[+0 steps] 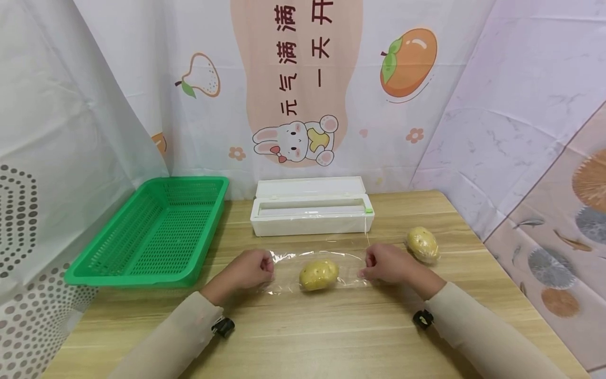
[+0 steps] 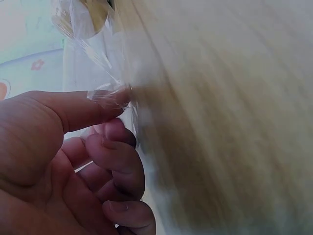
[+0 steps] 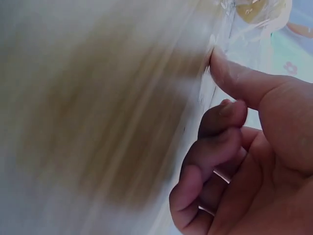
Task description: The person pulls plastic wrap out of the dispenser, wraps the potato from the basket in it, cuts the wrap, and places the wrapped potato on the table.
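A yellow potato (image 1: pixel 319 275) lies in the middle of a strip of clear plastic wrap (image 1: pixel 286 271), with film over at least part of it. At the strip's left end, my left hand (image 1: pixel 250 269) pinches the film, fingers curled; the left wrist view shows wrap (image 2: pixel 105 95) at the thumb tip. My right hand (image 1: pixel 389 263) pinches the right end, and in the right wrist view its thumb presses the film edge beside curled fingers. Only part of the potato (image 3: pixel 254 11) shows there. Both hands are low over the table, apart from the potato itself.
Behind the potato stands a white wrap dispenser (image 1: pixel 307 226), lid up, with a roll inside and a green slider at its right. Another potato (image 1: pixel 423 243), wrapped in film, sits beyond my right wrist. A green basket (image 1: pixel 137 279) stands at the left of the wooden table (image 1: pixel 303 337).
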Demonstrator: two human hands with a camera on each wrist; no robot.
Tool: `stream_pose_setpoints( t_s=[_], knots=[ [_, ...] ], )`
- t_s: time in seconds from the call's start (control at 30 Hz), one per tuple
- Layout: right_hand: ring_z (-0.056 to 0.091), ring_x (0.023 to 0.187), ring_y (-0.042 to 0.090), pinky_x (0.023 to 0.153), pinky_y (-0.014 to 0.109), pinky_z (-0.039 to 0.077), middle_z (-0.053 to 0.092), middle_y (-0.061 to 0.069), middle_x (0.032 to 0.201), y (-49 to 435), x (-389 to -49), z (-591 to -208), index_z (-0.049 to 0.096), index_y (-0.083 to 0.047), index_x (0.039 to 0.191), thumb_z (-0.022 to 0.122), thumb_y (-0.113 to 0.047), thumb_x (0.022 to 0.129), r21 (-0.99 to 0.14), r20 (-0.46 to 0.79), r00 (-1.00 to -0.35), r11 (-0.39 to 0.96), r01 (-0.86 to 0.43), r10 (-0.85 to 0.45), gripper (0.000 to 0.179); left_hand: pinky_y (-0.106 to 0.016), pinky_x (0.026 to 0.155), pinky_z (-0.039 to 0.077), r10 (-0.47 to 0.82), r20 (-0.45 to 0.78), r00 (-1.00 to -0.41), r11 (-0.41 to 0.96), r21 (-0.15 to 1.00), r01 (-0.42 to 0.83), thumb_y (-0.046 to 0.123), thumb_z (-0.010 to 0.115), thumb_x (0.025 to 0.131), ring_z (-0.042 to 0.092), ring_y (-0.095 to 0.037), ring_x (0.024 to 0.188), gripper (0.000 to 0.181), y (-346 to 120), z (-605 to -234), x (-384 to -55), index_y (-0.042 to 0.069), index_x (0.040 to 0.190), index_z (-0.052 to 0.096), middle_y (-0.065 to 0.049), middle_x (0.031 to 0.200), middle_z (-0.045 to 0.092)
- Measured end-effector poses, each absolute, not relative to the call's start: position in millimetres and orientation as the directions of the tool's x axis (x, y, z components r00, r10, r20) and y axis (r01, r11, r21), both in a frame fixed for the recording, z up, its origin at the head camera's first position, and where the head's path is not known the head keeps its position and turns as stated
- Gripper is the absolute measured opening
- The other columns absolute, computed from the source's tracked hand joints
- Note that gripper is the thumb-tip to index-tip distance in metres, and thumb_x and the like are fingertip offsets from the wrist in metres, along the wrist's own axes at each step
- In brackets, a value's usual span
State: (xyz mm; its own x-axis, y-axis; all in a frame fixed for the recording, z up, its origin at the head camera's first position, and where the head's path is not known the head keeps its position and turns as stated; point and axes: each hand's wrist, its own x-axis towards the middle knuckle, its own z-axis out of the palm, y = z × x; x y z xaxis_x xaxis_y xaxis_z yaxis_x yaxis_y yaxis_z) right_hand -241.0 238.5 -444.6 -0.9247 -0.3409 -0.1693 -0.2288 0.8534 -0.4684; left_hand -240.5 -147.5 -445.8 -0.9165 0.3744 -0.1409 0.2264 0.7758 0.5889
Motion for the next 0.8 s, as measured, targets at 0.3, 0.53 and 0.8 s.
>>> stream_pose_setpoints(
  t_s=[0.3,0.53,0.8],
  knots=[
    [0.043,0.055,0.011,0.051,0.029,0.033,0.045,-0.007,0.057,241.5,-241.8,-440.8,0.053,-0.019,0.063,0.08,-0.053,0.085,-0.373,-0.226,-0.924,0.904,-0.21,-0.308,0.05,-0.032,0.068,0.049,0.353,-0.124,-0.927,0.839,0.48,0.256,0.016,0.084,0.084,0.057,-0.011,0.07,0.02,-146.5,-443.2,-239.5,0.022,0.071,0.07,0.011,0.069,0.064],
    [0.043,0.054,0.011,0.051,0.029,0.034,0.044,-0.008,0.056,241.6,-241.5,-440.4,0.052,-0.019,0.061,0.077,-0.057,0.087,-0.355,-0.243,-0.918,0.909,-0.217,-0.314,0.052,-0.031,0.058,0.046,0.348,-0.096,-0.933,0.87,0.404,0.283,0.016,0.076,0.084,0.055,-0.01,0.063,0.023,-142.8,-437.8,-231.9,0.028,0.066,0.071,0.016,0.065,0.063],
    [0.052,0.059,0.014,0.056,0.031,0.039,0.055,-0.005,0.063,238.9,-237.0,-438.2,0.057,-0.02,0.07,0.08,-0.05,0.087,-0.393,-0.2,-0.929,0.894,-0.214,-0.31,0.042,-0.031,0.054,0.044,0.342,-0.089,-0.936,0.88,0.381,0.285,0.017,0.071,0.086,0.054,-0.01,0.059,0.024,-139.1,-432.3,-218.9,0.028,0.065,0.072,0.015,0.061,0.06]
  ],
)
